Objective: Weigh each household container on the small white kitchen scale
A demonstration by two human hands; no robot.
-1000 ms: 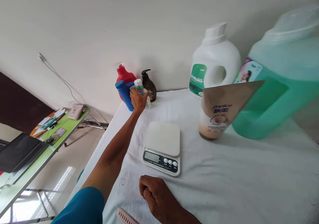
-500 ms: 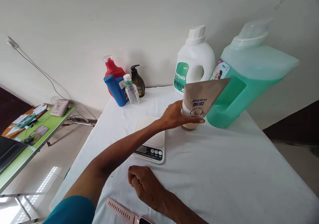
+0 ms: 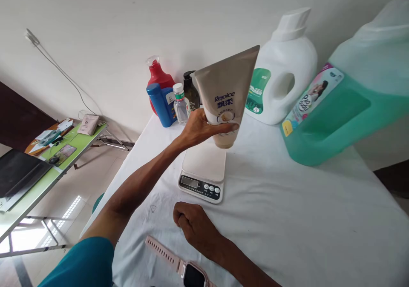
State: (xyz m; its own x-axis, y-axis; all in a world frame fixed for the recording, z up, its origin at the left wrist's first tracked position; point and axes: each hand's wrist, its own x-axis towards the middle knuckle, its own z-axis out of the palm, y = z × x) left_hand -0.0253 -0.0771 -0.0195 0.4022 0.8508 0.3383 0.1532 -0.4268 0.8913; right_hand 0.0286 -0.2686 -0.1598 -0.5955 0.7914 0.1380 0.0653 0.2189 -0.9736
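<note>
My left hand (image 3: 204, 128) grips a beige Rejoice tube (image 3: 226, 95) low on its body, cap end down. The tube looks raised, slightly tilted, in front of the back part of a white kitchen scale (image 3: 204, 163). Whether the cap touches the scale cannot be made out. The scale's small display (image 3: 189, 182) looks blank. My right hand (image 3: 193, 223) is curled into a fist on the white cloth, just in front of the scale, with nothing visible in it. Near that wrist lies a pink smartwatch (image 3: 194, 274).
Behind my left hand stand a red bottle (image 3: 159, 77), a blue bottle (image 3: 160, 106), a small clear bottle (image 3: 181, 106) and a dark pump bottle (image 3: 191, 93). A white detergent jug (image 3: 281, 74) and a large green-liquid jug (image 3: 338, 108) stand right. A green table (image 3: 76, 144) is left.
My left hand has lifted the tube from beside the green-liquid jug and carried it left toward the scale. The view has shifted; my right fist stays in front of the scale.
</note>
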